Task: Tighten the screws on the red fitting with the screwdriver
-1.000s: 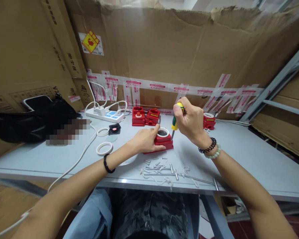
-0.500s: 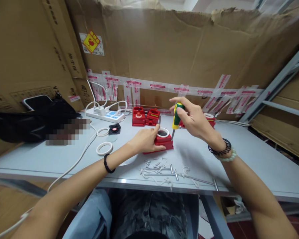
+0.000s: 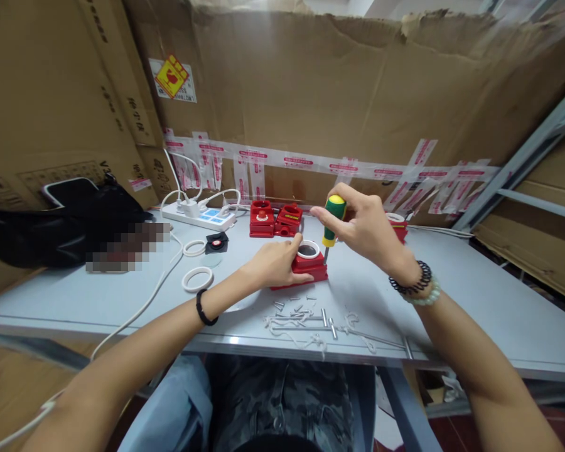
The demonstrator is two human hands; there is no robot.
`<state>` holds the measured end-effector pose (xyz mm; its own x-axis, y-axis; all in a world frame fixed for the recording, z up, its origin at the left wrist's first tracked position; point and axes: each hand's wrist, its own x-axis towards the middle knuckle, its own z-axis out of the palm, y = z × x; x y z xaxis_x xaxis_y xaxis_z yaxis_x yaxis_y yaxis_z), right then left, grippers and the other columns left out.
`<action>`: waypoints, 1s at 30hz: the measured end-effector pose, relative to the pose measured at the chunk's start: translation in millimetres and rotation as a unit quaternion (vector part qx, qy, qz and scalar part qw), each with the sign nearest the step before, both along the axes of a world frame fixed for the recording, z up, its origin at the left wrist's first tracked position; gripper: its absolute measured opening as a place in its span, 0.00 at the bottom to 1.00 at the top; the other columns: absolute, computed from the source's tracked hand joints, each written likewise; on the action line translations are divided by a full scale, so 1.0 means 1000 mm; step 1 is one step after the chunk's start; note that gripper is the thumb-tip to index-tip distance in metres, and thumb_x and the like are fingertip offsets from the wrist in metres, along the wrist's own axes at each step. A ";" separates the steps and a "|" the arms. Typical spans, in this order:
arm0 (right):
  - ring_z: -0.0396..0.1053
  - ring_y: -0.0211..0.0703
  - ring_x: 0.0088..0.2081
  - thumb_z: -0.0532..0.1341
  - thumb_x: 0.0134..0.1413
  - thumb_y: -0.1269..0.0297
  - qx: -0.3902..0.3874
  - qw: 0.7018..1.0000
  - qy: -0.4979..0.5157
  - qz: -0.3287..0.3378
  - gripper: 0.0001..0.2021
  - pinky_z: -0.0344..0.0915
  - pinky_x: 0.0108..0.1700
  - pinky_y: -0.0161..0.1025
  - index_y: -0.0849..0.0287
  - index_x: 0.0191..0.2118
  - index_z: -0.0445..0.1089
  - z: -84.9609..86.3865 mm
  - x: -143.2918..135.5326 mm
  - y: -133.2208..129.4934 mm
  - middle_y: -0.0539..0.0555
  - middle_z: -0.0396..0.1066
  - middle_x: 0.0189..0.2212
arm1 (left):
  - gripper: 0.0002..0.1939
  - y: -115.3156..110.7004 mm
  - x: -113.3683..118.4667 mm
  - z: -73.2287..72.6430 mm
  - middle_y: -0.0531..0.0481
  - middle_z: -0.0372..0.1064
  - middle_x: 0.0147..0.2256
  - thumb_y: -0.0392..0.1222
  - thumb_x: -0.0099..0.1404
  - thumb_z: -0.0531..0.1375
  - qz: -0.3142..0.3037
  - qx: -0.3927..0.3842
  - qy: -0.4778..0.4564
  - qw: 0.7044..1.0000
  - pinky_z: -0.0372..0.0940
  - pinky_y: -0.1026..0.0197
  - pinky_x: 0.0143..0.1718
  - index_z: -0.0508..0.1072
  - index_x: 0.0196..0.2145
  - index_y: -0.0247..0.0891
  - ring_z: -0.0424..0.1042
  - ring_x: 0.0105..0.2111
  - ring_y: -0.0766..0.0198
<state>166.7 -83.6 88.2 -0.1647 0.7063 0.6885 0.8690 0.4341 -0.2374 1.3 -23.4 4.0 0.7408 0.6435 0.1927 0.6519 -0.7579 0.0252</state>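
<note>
A red housing (image 3: pixel 314 271) with a white ring (image 3: pixel 307 249) on top sits near the middle of the table. My left hand (image 3: pixel 280 262) grips its left side, thumb at the front and fingers behind. My right hand (image 3: pixel 358 223) holds a green and yellow screwdriver (image 3: pixel 334 220) upright, fingers on the handle. The shaft points down at the right end of the housing; its tip is too small to make out. In front lie several small screws (image 3: pixel 299 309) and metal rods with T-shaped ends (image 3: pixel 329 326), with white string among them.
Two red housings (image 3: pixel 262 220) stand behind, another (image 3: pixel 400 230) behind my right hand. To the left are white rings (image 3: pixel 197 279), a black square part (image 3: pixel 216 243), a power strip (image 3: pixel 200 215) with cables and a black bag (image 3: pixel 70 220). Cardboard (image 3: pixel 301 94) walls the back.
My right hand's fingers have shifted around the screwdriver handle, showing its yellow top, and the wrist has moved slightly left. My left hand and the red housing look unchanged.
</note>
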 end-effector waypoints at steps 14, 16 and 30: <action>0.56 0.35 0.20 0.54 0.57 0.50 0.087 0.995 -0.010 -0.057 0.18 0.50 0.26 0.34 0.59 0.30 0.71 -0.006 -0.002 0.007 0.47 0.61 0.17 | 0.40 0.000 0.000 0.000 0.39 0.74 0.40 0.66 0.57 0.54 0.001 -0.002 -0.003 1.000 0.63 0.57 0.30 0.51 0.56 0.33 0.75 0.37 0.47; 0.57 0.36 0.21 0.54 0.57 0.51 0.091 0.989 -0.038 -0.111 0.16 0.49 0.26 0.35 0.58 0.33 0.72 -0.004 -0.002 0.003 0.48 0.62 0.17 | 0.41 0.000 0.000 -0.001 0.39 0.74 0.40 0.66 0.57 0.54 0.002 0.001 -0.002 1.000 0.63 0.57 0.30 0.50 0.57 0.32 0.75 0.38 0.46; 0.61 0.40 0.21 0.51 0.60 0.53 0.042 0.983 -0.082 -0.160 0.17 0.51 0.27 0.36 0.58 0.43 0.72 0.002 0.005 0.000 0.51 0.66 0.18 | 0.39 -0.001 0.000 0.001 0.38 0.74 0.41 0.66 0.58 0.55 0.004 -0.003 0.004 1.000 0.64 0.57 0.33 0.52 0.55 0.34 0.74 0.40 0.46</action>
<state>171.8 -83.9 90.6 -0.0574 0.6816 0.7295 0.9877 0.1452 -0.0579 1.4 -24.6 5.3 0.7374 0.6501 0.1833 0.6577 -0.7529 0.0245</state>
